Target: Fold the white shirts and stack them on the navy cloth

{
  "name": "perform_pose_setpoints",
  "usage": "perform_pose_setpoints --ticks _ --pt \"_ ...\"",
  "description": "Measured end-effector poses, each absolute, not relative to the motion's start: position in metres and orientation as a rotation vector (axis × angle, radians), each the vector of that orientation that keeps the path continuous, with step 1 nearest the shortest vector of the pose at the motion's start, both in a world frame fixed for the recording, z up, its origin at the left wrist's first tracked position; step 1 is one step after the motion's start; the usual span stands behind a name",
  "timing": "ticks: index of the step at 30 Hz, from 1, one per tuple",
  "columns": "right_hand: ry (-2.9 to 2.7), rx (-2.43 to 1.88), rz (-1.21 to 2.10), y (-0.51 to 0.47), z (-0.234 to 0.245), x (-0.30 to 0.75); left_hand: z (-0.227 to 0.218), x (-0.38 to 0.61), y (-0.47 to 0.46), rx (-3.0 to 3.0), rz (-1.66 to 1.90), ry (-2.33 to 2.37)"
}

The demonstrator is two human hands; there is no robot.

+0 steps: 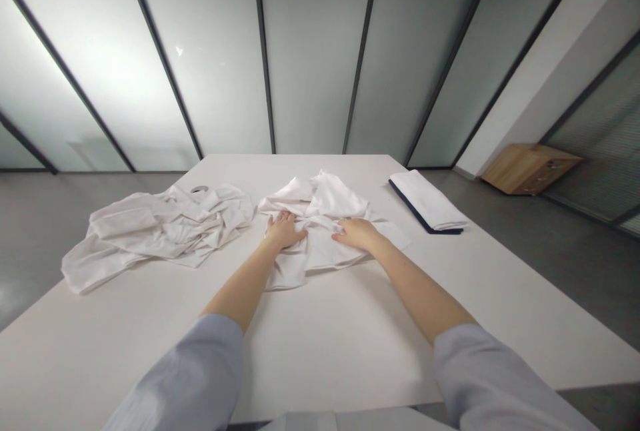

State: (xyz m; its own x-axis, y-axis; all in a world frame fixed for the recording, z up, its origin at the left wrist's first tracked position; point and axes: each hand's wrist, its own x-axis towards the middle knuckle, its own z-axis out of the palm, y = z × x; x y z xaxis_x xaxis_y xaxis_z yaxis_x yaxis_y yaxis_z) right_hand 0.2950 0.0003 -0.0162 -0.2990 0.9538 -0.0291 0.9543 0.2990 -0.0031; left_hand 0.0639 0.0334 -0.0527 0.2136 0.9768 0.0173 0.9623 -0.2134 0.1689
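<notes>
From the head view, the left hand (284, 231) and the right hand (357, 234) are resting open on a crumpled white cloth (320, 251), pressing down and grasping nothing. The cloth is lying mid-table (325, 351). Another crumpled cloth (160, 234) is lying near the left edge, a folded cloth (427, 201) near the right edge.

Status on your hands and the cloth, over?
Left hand, right hand flat on crumpled white cloth. Second crumpled cloth to the left. Folded white cloth to the right.
</notes>
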Motion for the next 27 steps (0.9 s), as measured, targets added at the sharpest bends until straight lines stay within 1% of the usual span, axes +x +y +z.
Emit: perform_pose_setpoints --ticks 4,7,10,13,15,18,20,22,24,27 --pt "2.575 1.812 -0.11 -0.002 -0.013 0.291 -0.048 0.053 0.035 2.376 0.247 1.887" --pt "2.582 1.847 -0.133 0.001 -0.016 0.292 -0.037 0.054 0.03 2.445 0.245 1.764" --pt "2.547 1.975 -0.1 0.005 -0.023 0.29 -0.029 0.056 0.026 2.51 0.16 1.581" --pt "2.455 2.174 -0.007 0.008 -0.032 0.287 -0.029 0.057 0.026 2.476 0.109 1.557" --pt "2.404 2.249 0.015 0.012 -0.037 0.289 -0.033 0.056 0.029 2.4 0.209 1.535" --pt "2.416 2.274 -0.075 0.019 -0.045 0.296 -0.04 0.053 0.035 2.251 0.442 1.485" --pt "2.475 2.304 -0.21 0.023 -0.047 0.304 -0.043 0.051 0.039 2.117 0.581 1.504" --pt "2.514 2.375 -0.415 0.027 -0.047 0.311 -0.045 0.048 0.044 1.913 0.713 1.552" --pt "2.515 2.453 -0.704 0.032 -0.045 0.319 -0.045 0.042 0.05 1.684 0.893 1.587" --pt "2.497 2.608 -1.274 0.041 -0.043 0.334 -0.043 0.026 0.063 1.297 1.249 1.585"
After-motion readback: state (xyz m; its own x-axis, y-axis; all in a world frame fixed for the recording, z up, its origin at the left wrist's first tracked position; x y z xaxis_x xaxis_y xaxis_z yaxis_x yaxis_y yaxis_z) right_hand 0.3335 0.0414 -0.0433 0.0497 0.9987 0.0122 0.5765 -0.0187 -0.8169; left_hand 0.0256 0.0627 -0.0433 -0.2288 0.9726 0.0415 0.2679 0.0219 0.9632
